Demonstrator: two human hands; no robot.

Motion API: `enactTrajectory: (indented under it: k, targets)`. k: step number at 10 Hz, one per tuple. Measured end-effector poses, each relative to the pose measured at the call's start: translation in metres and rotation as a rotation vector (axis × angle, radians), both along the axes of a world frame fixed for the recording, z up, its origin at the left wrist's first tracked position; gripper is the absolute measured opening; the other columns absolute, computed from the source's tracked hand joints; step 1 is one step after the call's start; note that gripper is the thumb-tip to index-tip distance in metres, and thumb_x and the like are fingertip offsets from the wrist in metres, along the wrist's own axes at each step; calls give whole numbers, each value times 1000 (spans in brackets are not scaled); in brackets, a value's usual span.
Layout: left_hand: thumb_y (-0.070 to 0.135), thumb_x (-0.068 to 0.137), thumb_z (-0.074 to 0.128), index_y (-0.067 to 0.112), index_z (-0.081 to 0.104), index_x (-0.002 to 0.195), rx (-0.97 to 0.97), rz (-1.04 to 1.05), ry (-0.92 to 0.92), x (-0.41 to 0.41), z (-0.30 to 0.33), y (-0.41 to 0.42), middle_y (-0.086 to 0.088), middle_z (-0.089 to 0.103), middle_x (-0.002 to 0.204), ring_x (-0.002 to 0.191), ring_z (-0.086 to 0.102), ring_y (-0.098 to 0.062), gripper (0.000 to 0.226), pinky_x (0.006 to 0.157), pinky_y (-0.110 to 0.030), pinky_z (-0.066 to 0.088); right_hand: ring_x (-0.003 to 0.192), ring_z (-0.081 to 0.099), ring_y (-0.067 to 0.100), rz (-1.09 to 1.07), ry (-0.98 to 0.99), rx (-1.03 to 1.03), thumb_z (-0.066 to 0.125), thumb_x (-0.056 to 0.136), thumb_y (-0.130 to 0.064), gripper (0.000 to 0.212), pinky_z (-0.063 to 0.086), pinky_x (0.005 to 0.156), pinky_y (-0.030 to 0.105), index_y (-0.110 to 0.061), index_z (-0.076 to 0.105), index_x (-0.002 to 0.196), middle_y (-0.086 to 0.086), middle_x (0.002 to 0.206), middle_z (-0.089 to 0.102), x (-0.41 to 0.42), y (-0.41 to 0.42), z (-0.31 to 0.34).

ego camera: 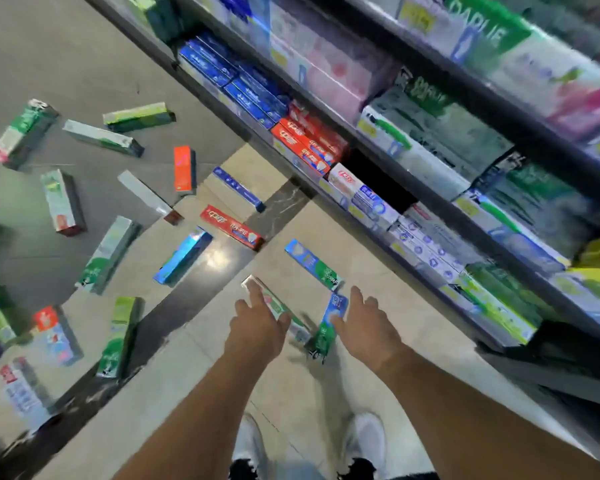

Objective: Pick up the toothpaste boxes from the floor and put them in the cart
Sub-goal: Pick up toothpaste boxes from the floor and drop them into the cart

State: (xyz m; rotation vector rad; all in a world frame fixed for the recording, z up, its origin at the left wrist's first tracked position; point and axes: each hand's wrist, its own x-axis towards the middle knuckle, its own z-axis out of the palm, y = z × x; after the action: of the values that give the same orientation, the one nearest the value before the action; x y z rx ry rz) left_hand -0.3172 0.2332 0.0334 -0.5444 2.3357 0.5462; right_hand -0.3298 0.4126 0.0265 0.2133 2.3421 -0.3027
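Down at floor level, both hands reach toward toothpaste boxes lying on the tiles in front of a pair of white shoes (364, 441). The left hand (257, 327) has its fingers stretched out straight over a silver and green box (278, 308), holding nothing; whether it touches the box I cannot tell. The right hand (364, 323) also has its fingers spread and relaxed, just beside a blue and green box (329, 327) that lies with one end near the silver one. Another blue and green box (314, 265) lies just beyond them, and a red box (232, 227) sits farther out. Many more boxes lie scattered across the floor (84, 64) to the left. A shelf (413, 216) stocked with toothpaste runs along the right.
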Motion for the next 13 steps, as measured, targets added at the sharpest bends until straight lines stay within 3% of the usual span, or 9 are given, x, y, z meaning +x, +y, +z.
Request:
enactTrajectory:
  k: [2, 3, 4, 5, 6, 7, 8, 11, 13]
  targets:
    - [45, 94, 57, 9, -7, 155, 52, 155, 38, 4, -163, 21, -26, 37, 138, 112, 54, -36, 95, 82, -34, 42, 132, 43, 38, -97, 53, -9, 21, 94, -43, 70, 41, 102, 38, -7, 14, 154, 21, 150, 33, 17, -1, -157]
    - [45, 93, 58, 13, -7, 154, 93, 209, 10, 0, -215, 26, -27, 30, 145, 123, 48, -34, 94, 85, -33, 36, 122, 54, 35, -229, 144, -28, 49, 93, -36, 76, 48, 96, 35, -1, 13, 151, 20, 141, 45, 18, 0, -215]
    - [49, 92, 57, 8, -11, 154, 34, 200, -13, 0, -250, 35, -32, 23, 145, 124, 47, -36, 101, 92, -39, 42, 115, 55, 26, -144, 75, 60, 59, 90, -51, 106, 47, 93, 33, -3, -11, 154, 18, 141, 38, 25, -9, -254]
    - [46, 96, 50, 0, -13, 153, -71, 76, -26, -3, -271, 42, -43, 18, 141, 100, 58, -42, 97, 66, -36, 49, 89, 60, 25, -118, 65, 164, 72, 78, -51, 130, 57, 70, 31, 6, -25, 146, 23, 134, 39, 25, -25, -283]
    - [27, 94, 57, -1, -23, 150, -60, 161, -53, -5, -267, 41, -43, 27, 131, 63, 50, -27, 101, 59, -31, 42, 67, 60, 26, -177, 72, 128, 81, 64, -25, 123, 56, 56, 31, 4, 2, 153, 23, 116, 48, 27, -24, -279]
    - [27, 92, 62, 14, -24, 152, 11, 269, -8, -3, -233, 26, -32, 33, 132, 79, 57, -34, 105, 71, -33, 42, 101, 57, 23, -130, 80, 146, 54, 92, -22, 95, 53, 84, 33, -12, -18, 154, 15, 128, 41, 31, -17, -245]
    - [31, 90, 67, 28, -28, 150, 103, 281, -22, 3, -175, 15, -26, 32, 131, 93, 61, -45, 112, 79, -42, 50, 116, 54, 23, -108, 122, 142, 49, 97, -17, 86, 49, 93, 34, -13, -14, 155, 14, 145, 33, 36, -14, -187]
    - [35, 88, 64, 31, -24, 152, 83, 16, 76, -15, 122, -23, -25, 44, 126, 102, 58, -42, 109, 74, -36, 39, 96, 64, 29, 18, 169, 64, 54, 93, -18, 95, 48, 74, 33, -15, -18, 154, 14, 133, 35, 10, -22, 114]
    - [34, 86, 63, 40, -20, 152, 125, -203, 178, -40, 357, -47, -24, 39, 131, 104, 57, -44, 106, 73, -35, 40, 115, 58, 41, -88, 189, -21, 60, 93, -29, 98, 47, 84, 43, -28, -16, 155, 21, 148, 30, -15, -16, 340]
